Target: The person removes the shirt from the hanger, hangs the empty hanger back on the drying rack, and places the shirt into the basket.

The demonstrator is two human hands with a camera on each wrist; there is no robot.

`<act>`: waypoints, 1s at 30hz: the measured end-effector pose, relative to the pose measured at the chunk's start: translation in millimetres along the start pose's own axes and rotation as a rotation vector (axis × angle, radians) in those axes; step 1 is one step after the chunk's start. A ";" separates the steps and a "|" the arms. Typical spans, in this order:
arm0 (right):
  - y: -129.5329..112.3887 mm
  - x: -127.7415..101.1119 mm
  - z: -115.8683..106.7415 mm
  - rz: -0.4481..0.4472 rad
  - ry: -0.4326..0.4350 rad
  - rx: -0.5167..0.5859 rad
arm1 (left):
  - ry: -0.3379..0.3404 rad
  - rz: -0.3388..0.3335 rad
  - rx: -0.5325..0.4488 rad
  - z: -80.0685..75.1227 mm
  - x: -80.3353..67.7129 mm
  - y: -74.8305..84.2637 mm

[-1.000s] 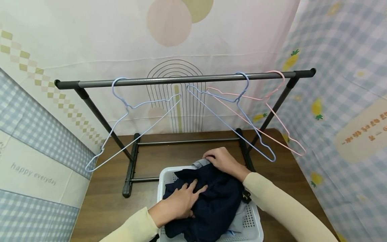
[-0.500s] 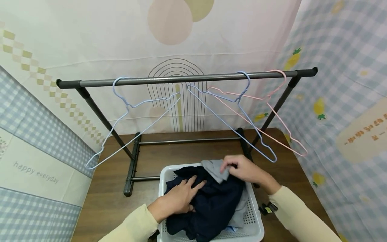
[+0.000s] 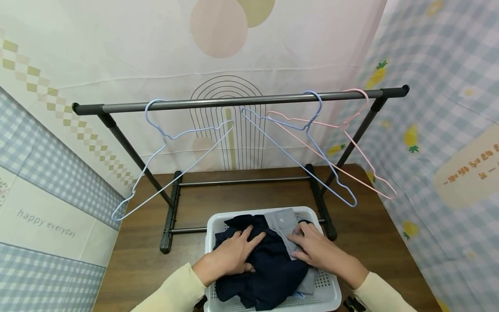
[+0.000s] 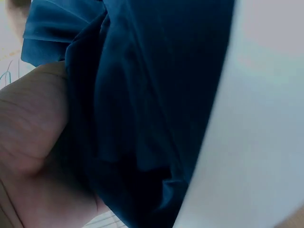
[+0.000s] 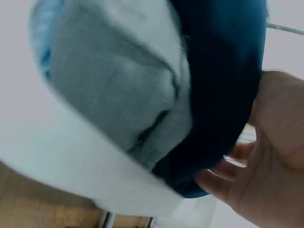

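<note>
Wrist views blurred, navy garment (image 4: 142, 109) filling frame

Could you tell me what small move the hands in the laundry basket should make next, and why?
Probably lift the grey garment out with the right hand while the left hand holds down the navy garment. The grey piece lies on top in the white basket, tangled with the navy one, and three hangers on the rail hang bare.

A dark clothes rack (image 3: 238, 102) stands on the far part of the wooden table (image 3: 374, 234). Two blue hangers (image 3: 171, 149) (image 3: 300, 151) and a pink hanger (image 3: 351, 147) hang from it.
</note>
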State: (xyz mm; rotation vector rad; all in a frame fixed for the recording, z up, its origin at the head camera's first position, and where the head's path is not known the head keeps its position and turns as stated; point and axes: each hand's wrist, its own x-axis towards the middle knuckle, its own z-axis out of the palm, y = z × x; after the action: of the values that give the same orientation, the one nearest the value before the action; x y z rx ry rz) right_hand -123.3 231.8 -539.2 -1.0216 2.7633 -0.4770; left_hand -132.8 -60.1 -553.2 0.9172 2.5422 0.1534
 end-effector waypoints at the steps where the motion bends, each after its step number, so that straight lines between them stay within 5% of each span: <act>1: -0.4 0.1 3.4 -0.011 0.008 -0.055 | -0.004 -0.007 0.003 0.7 1.4 1.0; 4: -3.5 1.7 10.7 0.007 -0.043 -0.114 | -0.039 -0.031 0.016 2.0 6.0 4.2; 9: -8.9 11.6 19.9 0.115 -0.223 -0.050 | -0.139 -0.107 0.021 5.7 16.4 10.7; 11: -11.1 17.3 23.1 0.168 -0.281 -0.030 | -0.149 -0.121 0.018 21.1 24.5 5.3; 16: -10.4 27.6 25.8 0.232 -0.383 -0.006 | -0.190 -0.139 -0.001 27.4 28.4 2.9; 18: -7.8 30.5 26.4 0.240 -0.403 0.019 | -0.218 -0.163 -0.005 13.9 23.5 9.5; 22: -3.8 34.6 28.7 0.259 -0.441 0.048 | -0.245 -0.183 0.014 10.2 24.8 11.1; 30: 1.2 27.8 30.1 0.334 -0.442 0.122 | -0.246 -0.124 -0.016 11.9 27.9 8.8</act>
State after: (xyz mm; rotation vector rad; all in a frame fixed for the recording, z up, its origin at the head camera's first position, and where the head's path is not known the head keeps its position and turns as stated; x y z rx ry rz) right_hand -137.3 207.2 -568.9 -0.5397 2.4029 -0.3185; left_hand -141.7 -36.2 -571.7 0.7211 2.3571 0.0210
